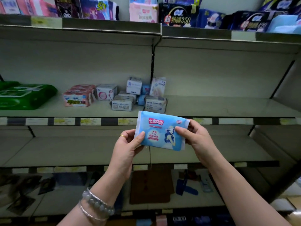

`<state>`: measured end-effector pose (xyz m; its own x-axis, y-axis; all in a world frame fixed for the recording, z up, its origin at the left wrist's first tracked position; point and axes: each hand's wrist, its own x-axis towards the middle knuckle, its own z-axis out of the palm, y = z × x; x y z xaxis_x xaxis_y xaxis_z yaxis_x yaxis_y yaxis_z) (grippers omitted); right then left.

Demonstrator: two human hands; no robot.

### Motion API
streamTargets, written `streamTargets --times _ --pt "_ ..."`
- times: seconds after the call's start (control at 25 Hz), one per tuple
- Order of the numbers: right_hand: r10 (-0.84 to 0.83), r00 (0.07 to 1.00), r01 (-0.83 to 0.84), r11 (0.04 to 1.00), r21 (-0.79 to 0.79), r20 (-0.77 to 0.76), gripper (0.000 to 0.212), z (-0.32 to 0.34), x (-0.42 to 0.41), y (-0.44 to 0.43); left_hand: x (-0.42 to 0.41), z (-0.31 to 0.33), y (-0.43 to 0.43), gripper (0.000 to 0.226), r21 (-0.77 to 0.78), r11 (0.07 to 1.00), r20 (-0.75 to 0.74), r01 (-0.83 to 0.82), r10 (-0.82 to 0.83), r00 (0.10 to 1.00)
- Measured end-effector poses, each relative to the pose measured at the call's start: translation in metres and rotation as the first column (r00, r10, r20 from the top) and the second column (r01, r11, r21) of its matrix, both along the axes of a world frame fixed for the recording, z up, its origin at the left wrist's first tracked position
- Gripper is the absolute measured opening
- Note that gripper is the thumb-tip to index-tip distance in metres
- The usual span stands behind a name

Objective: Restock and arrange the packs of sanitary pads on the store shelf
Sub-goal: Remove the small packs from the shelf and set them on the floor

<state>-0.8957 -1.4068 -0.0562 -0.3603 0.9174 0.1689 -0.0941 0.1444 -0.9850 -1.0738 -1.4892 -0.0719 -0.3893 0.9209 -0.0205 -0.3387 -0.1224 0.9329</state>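
Our left hand (128, 144) and right hand (193, 136) pinch the blue pad pack (161, 130) by its short ends, its long axis level, just below and in front of the middle shelf (219, 106).

We read 七度空间 on a red badge on the blue pack (161, 131). Above it a dark pack (178, 15) shows 超熟睡350, and up-left of it a purple pack (97, 9) shows 50.

Dim, soft focus, edges bowed and blurred
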Motion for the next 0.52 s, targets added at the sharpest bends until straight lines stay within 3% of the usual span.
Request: streamTargets --times 0.24,0.4,0.52 --pt "0.056 0.994 -0.058 0.998 -0.016 -0.098 0.031 -0.008 0.013 0.018 0.022 -0.010 -0.003 0.020 0.001 0.999 -0.125 -0.047 0.047 0.991" --pt "0.101 0.995 -0.101 0.994 -0.027 -0.020 0.034 -0.032 0.007 0.022 0.018 -0.033 -0.006 0.017 -0.022 0.995 -0.134 -0.098 0.094 0.987" --pt "0.100 0.995 -0.098 0.992 -0.073 0.021 0.021 -0.054 0.000 0.022 0.009 -0.058 0.000 0.017 -0.049 0.992 -0.109 -0.114 0.108 0.988"
